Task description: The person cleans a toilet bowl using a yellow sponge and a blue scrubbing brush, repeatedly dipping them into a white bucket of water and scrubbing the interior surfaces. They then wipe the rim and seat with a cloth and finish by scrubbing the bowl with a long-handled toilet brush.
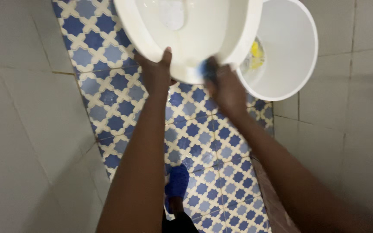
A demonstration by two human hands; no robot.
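Note:
A white toilet bowl [195,39] fills the top middle of the head view, with water showing inside it. My left hand [155,71] grips the bowl's front rim, thumb over the edge. My right hand [225,88] is blurred and presses a small blue sponge [204,69] against the outside of the rim's front right.
A white plastic bucket [290,47] stands right of the toilet, with something yellow [256,54] in its bottom. The floor is wet blue-and-white patterned tile [113,99]. Pale tiled walls close in on both sides. My foot in a blue slipper [178,181] is below.

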